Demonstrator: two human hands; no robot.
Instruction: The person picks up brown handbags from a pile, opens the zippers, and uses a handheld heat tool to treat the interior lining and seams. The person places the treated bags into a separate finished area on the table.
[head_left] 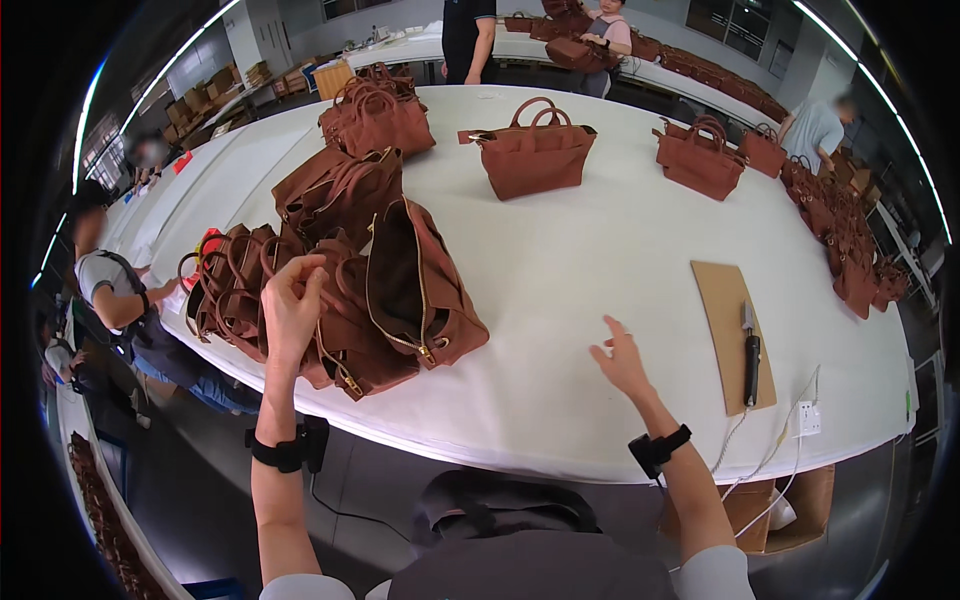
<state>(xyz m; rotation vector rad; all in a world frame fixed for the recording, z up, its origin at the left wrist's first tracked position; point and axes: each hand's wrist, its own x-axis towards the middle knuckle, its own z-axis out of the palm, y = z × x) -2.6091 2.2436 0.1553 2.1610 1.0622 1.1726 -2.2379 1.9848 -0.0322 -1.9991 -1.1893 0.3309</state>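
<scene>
My left hand (291, 308) is over a group of brown handbags at the left, its fingers curled in toward the thumb. Handles of the bags rise close behind it, and whether the fingers hold one is hidden. Just right of this hand, an unzipped brown handbag (440, 300) leans open, showing a dark lining and a gold zipper. My right hand (624, 362) hovers over the white table (560, 400), fingers apart and nothing in them. A black-handled tool (751, 360) with a metal tip and a cord lies on a brown board (722, 310), to the right of that hand.
A single upright handbag (535, 160) stands at the far middle, another handbag (700, 160) to its right. More handbags (855, 250) line the right edge. A white power socket (809, 418) with cords sits near the front right. A co-worker (120, 290) stands at the left edge.
</scene>
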